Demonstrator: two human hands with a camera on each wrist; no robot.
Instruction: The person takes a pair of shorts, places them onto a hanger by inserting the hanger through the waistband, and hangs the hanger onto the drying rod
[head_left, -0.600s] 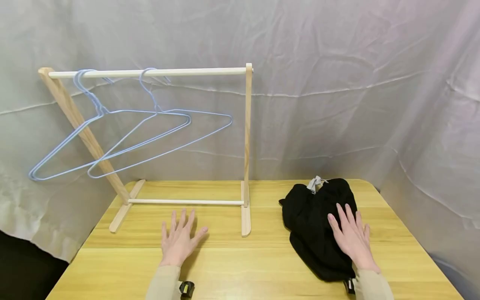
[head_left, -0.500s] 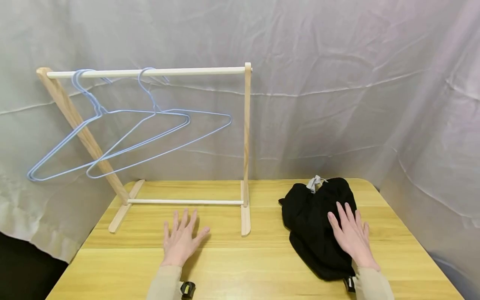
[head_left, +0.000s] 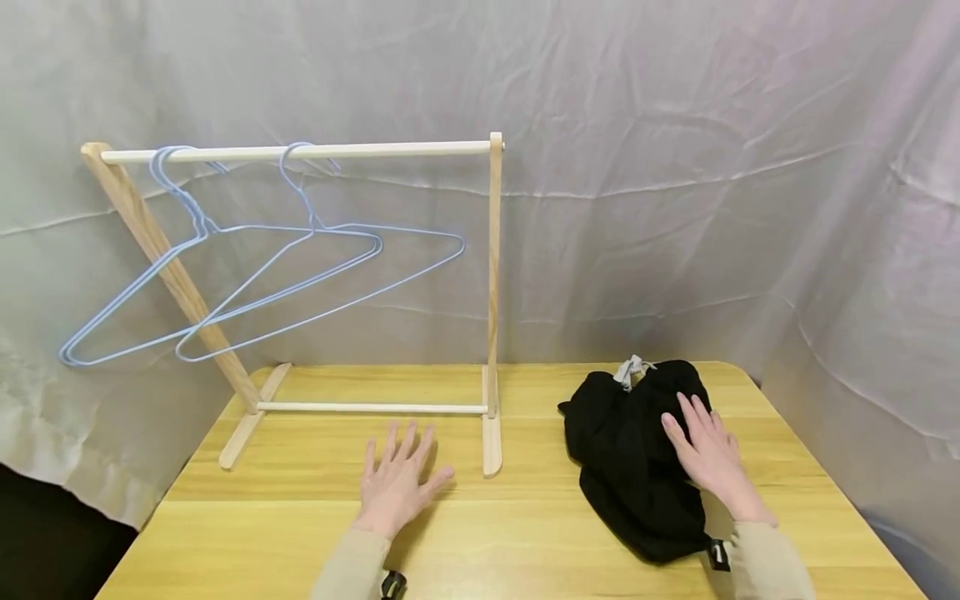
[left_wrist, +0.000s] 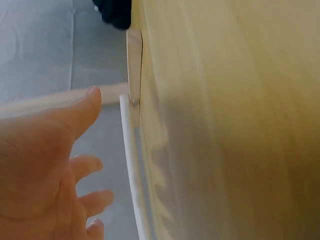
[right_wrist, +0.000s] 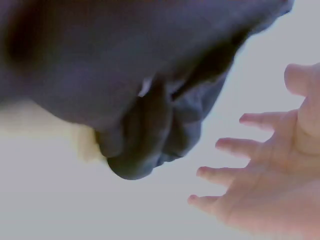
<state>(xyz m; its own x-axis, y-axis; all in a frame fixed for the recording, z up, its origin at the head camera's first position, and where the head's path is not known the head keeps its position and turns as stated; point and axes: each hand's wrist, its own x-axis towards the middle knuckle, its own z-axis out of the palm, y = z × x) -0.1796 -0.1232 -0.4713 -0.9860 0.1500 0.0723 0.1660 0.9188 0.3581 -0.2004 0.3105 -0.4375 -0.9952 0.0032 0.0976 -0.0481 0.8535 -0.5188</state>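
A black garment (head_left: 630, 467), bunched up with a pale grey tie (head_left: 631, 368) at its far end, lies on the right half of the wooden table (head_left: 517, 542). Over its right edge in the head view is my right hand (head_left: 708, 454), fingers spread. The right wrist view shows a gap between that hand (right_wrist: 272, 170) and the dark cloth (right_wrist: 145, 125). My left hand (head_left: 396, 492) is above the table in front of the rack, fingers apart and holding nothing. In the left wrist view its thumb and fingertips are extended, near the rack's lower white bar (left_wrist: 131, 165).
A wooden rack (head_left: 493, 275) with a white top rod (head_left: 405, 150) stands at the back left. Several light blue wire hangers (head_left: 318, 315) hang from it. Grey curtain (head_left: 637, 167) encloses the back and sides. The table's right edge slopes beside my right hand.
My left hand has shifted to the right over the table. My right hand has moved slightly right and away from me. The garment and hangers stay where they were.
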